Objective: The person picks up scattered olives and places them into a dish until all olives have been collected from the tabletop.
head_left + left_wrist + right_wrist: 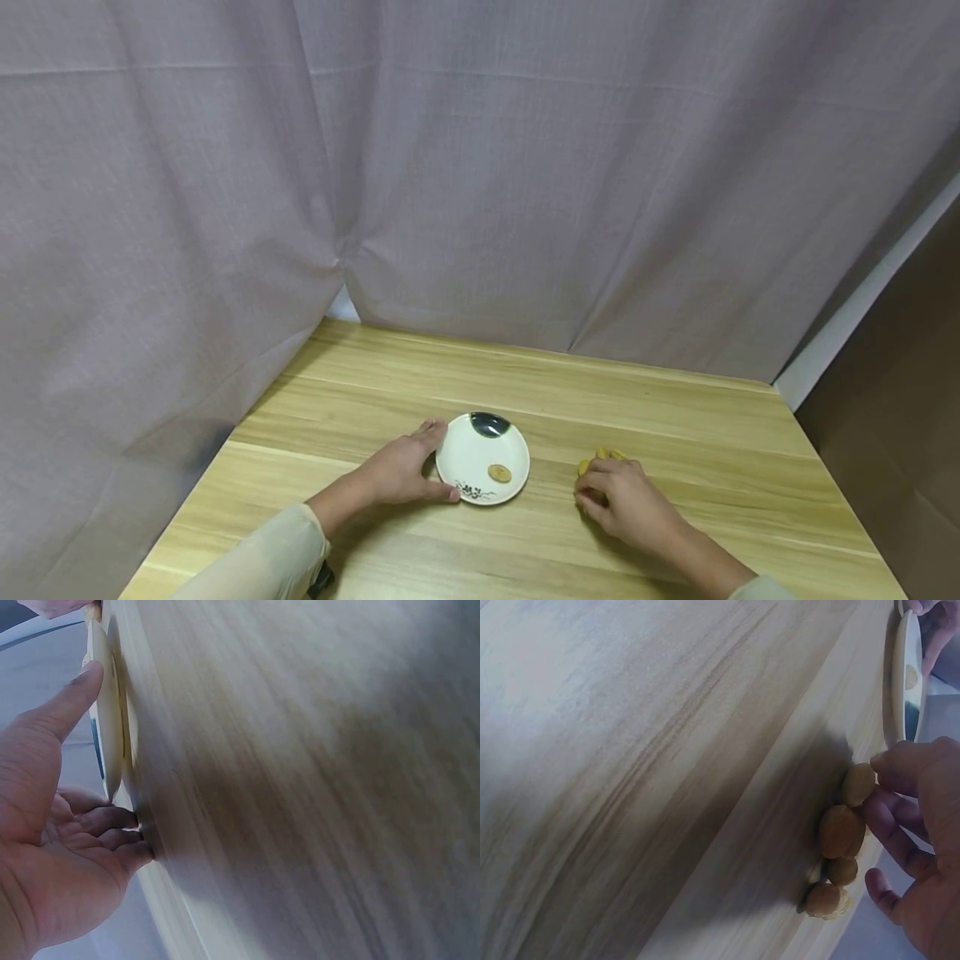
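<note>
A small round white plate point(474, 454) with a dark patch and a painted sprig lies on the table. One oval tan biscuit point(499, 473) rests on it. My left hand point(401, 467) spreads along the plate's left side, its straight thumb touching the near rim and its fingers by the far-left edge. To the plate's right, my right hand point(626, 504) pinches a small tan biscuit point(859, 784) between thumb and index fingertips. Several more biscuits point(841, 831) lie in a row beside that hand; in the head view the hand partly hides them.
The wooden tabletop point(420, 371) ends at a grey curtain point(480, 208) behind and on the left. A brown panel point(892, 400) stands along the right side.
</note>
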Motion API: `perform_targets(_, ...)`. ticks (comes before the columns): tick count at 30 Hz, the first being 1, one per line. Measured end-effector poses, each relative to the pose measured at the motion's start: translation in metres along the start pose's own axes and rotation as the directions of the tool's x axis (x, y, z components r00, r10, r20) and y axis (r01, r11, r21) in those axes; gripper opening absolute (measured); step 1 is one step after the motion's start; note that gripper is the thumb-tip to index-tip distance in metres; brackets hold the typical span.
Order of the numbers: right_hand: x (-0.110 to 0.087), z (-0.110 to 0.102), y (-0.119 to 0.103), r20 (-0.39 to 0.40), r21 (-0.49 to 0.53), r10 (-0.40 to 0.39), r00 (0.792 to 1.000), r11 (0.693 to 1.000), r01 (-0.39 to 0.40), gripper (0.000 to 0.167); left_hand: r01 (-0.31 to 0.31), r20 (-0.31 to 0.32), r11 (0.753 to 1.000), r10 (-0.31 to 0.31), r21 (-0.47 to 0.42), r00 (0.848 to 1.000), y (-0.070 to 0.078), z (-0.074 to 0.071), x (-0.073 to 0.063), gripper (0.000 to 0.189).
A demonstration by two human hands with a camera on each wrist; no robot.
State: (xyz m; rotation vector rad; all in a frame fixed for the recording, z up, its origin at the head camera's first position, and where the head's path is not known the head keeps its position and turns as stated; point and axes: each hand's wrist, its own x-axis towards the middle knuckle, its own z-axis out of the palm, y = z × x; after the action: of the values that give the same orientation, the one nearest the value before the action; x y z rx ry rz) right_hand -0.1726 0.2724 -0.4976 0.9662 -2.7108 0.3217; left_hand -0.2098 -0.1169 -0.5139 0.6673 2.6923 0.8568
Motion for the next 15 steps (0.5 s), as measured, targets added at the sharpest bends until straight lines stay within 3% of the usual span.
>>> perform_targets(15,0.0,-0.0022,-0.0068,0.038,-0.032,0.015,0.999,0.999,-0.014,0.023,0.004,0.001,1.0,-0.004,-0.014,1.0,-0.0008,0.0005,-0.0007,0.124)
